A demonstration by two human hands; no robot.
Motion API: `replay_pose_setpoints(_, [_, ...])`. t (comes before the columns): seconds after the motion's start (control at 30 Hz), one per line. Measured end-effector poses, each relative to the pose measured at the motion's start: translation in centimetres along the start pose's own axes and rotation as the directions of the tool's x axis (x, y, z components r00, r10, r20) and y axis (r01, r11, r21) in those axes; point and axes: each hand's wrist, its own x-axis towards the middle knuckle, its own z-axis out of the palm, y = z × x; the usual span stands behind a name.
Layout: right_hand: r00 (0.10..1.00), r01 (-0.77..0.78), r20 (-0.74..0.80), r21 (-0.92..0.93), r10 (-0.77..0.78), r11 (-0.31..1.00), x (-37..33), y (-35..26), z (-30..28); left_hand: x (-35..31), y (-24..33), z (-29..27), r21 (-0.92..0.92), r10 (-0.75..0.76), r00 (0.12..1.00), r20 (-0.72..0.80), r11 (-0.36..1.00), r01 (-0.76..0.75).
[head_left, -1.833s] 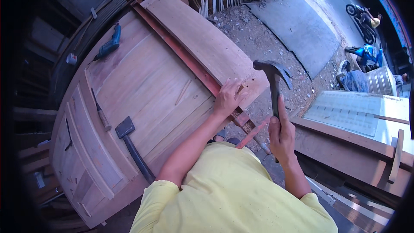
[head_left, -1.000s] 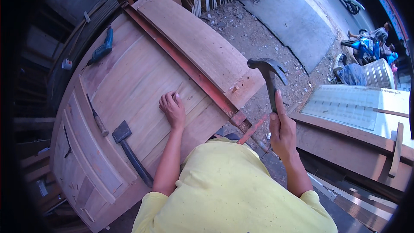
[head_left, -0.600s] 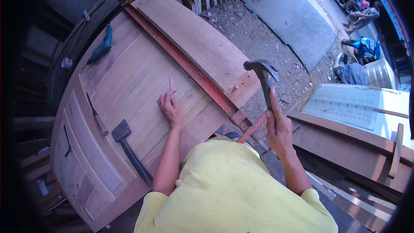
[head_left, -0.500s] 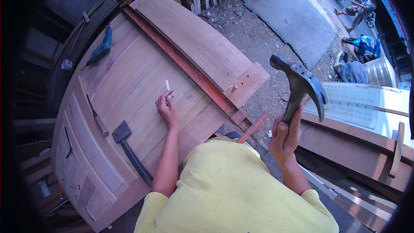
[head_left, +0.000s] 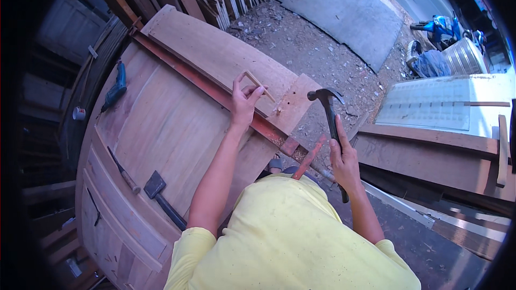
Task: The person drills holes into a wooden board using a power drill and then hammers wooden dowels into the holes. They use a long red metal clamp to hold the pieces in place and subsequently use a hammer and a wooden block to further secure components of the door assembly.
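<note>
My left hand [head_left: 246,103] pinches a thin wooden strip [head_left: 269,96] above the thick wooden board [head_left: 215,43]. Near that board's close end are small dark holes and a short wooden peg [head_left: 278,111] sticking up. In my right hand [head_left: 346,164] is a claw hammer [head_left: 329,111], gripped by its dark handle, its head raised just right of the board's end. A red metal clamp bar [head_left: 185,67] runs along the board, beside the wide wooden panel [head_left: 172,113]. The clamp's red lever [head_left: 309,157] is close to my body.
On the panel lie a teal power drill [head_left: 115,91], a chisel [head_left: 124,173] and a flat-headed tool with a black handle [head_left: 156,184]. Glass panes [head_left: 424,102] and planks [head_left: 430,153] are at the right. A dark sheet [head_left: 349,16] covers the ground ahead, near a blue motorbike [head_left: 442,27].
My left hand has moved from over the panel up and right to the board, carrying the strip. The hammer has come lower and left. The view has shifted slightly.
</note>
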Motion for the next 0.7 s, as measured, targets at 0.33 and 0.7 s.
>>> replay_pose_setpoints(0.33, [0.976,-0.178,-0.097,0.148,0.193,0.973,-2.8,1.6,-0.7,3.9,-4.9,2.4,0.250,-0.068,0.951,0.300,0.968,-0.009])
replay_pose_setpoints(0.7, [0.994,-0.098,-0.054,0.026,0.099,0.995,-0.4,0.5,-0.4,2.5,-4.1,2.7,0.386,0.007,0.945,0.326,0.912,-0.140])
